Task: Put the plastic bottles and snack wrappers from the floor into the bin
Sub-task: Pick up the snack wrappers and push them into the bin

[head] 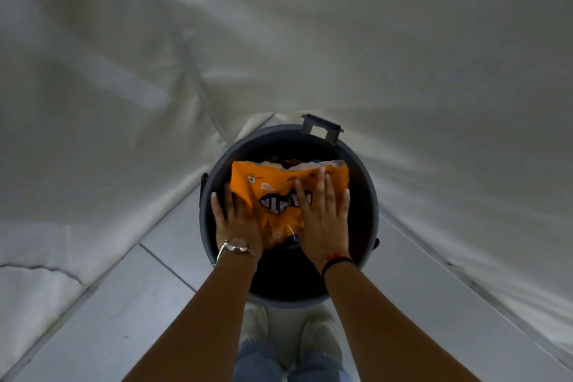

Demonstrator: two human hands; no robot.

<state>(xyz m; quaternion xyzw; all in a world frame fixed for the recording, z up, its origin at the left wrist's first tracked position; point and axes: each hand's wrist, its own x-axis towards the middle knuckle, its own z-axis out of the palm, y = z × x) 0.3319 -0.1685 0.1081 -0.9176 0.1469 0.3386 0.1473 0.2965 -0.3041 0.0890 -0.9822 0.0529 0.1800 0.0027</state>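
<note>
A dark grey round bin (367, 195) stands on the tiled floor right in front of me. An orange snack wrapper (273, 192) lies crumpled across its mouth. My left hand (235, 223) grips the wrapper's left side, with a watch on the wrist. My right hand (324, 220) lies over the wrapper's right half, fingers spread on top and the thumb hidden beneath. Other rubbish (280, 162) shows inside the bin just beyond the wrapper; I cannot tell what it is. No bottle is visible.
The bin's lid clip (322, 128) sticks up at its far rim. White sheeting (124, 102) hangs on the left and more of it (465, 133) on the right, leaving a narrow strip of grey floor tiles (130, 304). My white shoes (319, 338) stand just behind the bin.
</note>
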